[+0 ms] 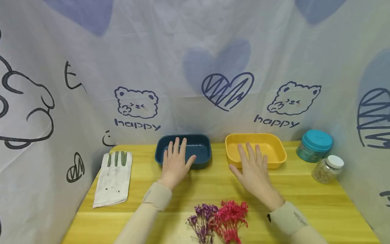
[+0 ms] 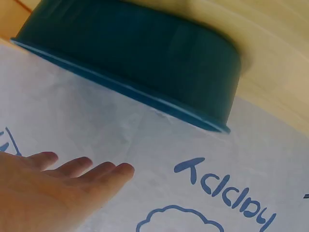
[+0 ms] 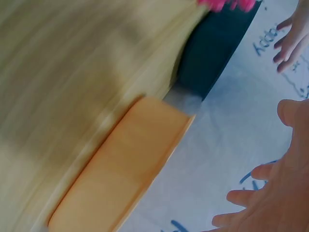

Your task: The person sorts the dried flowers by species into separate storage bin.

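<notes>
My left hand (image 1: 174, 166), fingers spread and straight, hovers over the near side of a dark blue basin (image 1: 198, 149). In the left wrist view a gap shows between the fingers and the rim of the blue basin (image 2: 145, 63). My right hand (image 1: 253, 171) is likewise spread, overlapping the near edge of a yellow basin (image 1: 272, 149) in the head view. The right wrist view has that yellow basin (image 3: 120, 164) standing apart from the fingers. Neither hand holds anything. Bunches of purple dried flowers (image 1: 202, 220) and pink dried flowers (image 1: 230, 220) lie at the table's near side.
White work gloves (image 1: 112, 179) with green fingertips lie at the left of the wooden table (image 1: 304, 203). At the right stand a teal-lidded jar (image 1: 315, 145) and a small white-capped jar (image 1: 327, 169). A printed curtain (image 1: 176, 84) hangs behind and at both sides.
</notes>
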The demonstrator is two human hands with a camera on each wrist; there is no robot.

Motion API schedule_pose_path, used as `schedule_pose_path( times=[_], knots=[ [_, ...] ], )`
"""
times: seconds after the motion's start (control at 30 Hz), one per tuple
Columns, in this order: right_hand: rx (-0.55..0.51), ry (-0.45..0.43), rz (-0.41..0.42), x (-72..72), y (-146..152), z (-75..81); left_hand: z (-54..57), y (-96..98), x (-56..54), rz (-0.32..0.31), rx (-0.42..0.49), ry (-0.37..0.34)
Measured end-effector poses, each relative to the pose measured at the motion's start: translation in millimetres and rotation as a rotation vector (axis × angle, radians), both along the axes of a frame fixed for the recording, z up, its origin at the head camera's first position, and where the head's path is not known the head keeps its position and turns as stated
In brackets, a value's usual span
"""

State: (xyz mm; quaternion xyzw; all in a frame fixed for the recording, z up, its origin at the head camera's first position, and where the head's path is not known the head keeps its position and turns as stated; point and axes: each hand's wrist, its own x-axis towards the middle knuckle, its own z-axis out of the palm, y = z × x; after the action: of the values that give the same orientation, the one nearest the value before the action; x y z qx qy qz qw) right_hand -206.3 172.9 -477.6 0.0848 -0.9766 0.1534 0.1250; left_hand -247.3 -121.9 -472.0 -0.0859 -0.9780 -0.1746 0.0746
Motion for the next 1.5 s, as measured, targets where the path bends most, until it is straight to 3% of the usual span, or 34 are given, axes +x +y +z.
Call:
schedule_pose_path(
  times=[0.13,0.27,0.57,0.9,1.0,1.27,1.5],
  knots=[
    [-0.008,-0.004,0.028,11.3,-6.8,-0.2,5.5,-3.1,-1.6,0.028,0.015,0.039],
    [-0.010,0.006,0.048,21.8,-10.3,-1.4,7.2,-7.3,-2.8,0.033,0.006,0.016],
    [0.011,-0.025,0.127,46.8,-8.7,-6.0,-5.8,-26.2,-9.9,0.069,0.016,-0.009],
    [-0.014,-0.039,0.227,80.2,-11.2,-12.1,-12.5,-64.3,-24.8,0.183,0.078,0.049],
    [-0.002,-0.087,0.223,86.2,-10.8,-11.9,-14.5,-72.6,-27.3,0.204,0.113,0.006],
    [-0.043,-0.291,0.223,91.8,-8.1,-14.4,-17.0,-89.2,-34.5,0.255,0.331,-0.222],
    [-0.091,-0.380,0.235,95.1,-6.5,-21.9,-27.2,-95.2,-36.7,0.285,0.438,-0.254]
  ],
)
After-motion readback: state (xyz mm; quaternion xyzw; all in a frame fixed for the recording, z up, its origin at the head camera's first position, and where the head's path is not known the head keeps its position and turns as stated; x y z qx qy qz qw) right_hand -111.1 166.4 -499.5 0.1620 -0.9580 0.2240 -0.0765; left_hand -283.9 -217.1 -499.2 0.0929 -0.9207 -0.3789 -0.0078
